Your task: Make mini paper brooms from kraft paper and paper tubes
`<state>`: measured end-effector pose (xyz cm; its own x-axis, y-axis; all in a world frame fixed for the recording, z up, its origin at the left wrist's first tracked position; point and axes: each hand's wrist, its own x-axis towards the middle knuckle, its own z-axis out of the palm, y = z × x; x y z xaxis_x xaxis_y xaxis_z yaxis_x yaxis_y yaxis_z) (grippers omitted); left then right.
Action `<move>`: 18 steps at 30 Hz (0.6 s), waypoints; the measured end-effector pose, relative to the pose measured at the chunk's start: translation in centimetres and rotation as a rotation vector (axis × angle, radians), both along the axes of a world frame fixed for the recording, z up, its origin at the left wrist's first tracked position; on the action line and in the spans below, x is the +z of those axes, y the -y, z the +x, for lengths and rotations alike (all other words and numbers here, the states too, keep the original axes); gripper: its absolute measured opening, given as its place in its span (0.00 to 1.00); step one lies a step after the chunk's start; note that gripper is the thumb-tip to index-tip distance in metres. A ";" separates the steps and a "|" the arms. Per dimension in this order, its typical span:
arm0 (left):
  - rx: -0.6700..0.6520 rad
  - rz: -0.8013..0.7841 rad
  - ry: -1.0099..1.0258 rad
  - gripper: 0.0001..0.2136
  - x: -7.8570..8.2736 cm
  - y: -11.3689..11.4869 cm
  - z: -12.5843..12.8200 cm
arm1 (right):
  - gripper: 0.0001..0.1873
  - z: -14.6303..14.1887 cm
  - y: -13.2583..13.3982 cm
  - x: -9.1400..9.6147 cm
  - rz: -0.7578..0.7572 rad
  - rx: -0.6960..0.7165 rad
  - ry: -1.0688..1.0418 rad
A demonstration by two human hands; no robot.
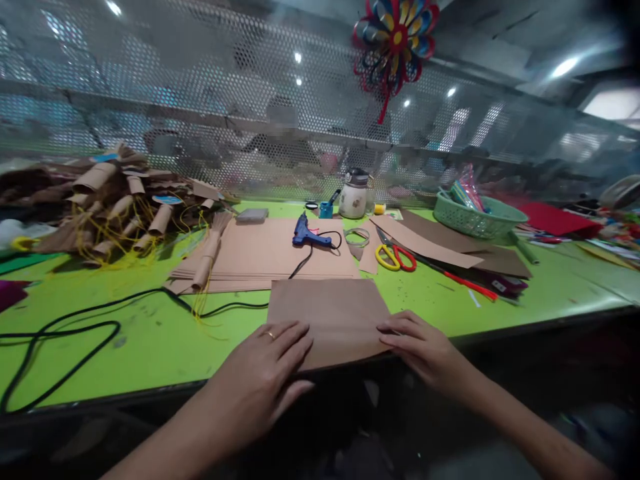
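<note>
A brown paper sheet (327,313) lies at the near edge of the green table (140,340). My left hand (263,373) rests flat on its near left corner, fingers stretched out, a ring on one finger. My right hand (417,343) lies on the sheet's near right corner with its fingers extended along the edge. Neither hand grips anything.
A stack of brown sheets (270,257) lies behind, with a blue glue gun (307,235) and its black cable (75,327). Rolled paper tubes (115,200) pile at the left. Yellow-and-red scissors (395,257), a green basket (475,217) and a jar (354,193) stand to the right.
</note>
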<state>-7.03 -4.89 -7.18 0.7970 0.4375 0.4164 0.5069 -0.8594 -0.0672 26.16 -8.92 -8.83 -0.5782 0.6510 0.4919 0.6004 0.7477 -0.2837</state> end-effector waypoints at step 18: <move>0.062 -0.027 -0.094 0.22 0.9 -0.7 -2.4 | 0.27 1.5 -2.2 1.3 -0.146 -0.030 -0.019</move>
<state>-9.38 -4.21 -6.29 0.8031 0.4972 0.3282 0.5516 -0.8287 -0.0943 27.71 -6.75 -7.56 -0.5492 0.7332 0.4010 0.6151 0.6795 -0.3998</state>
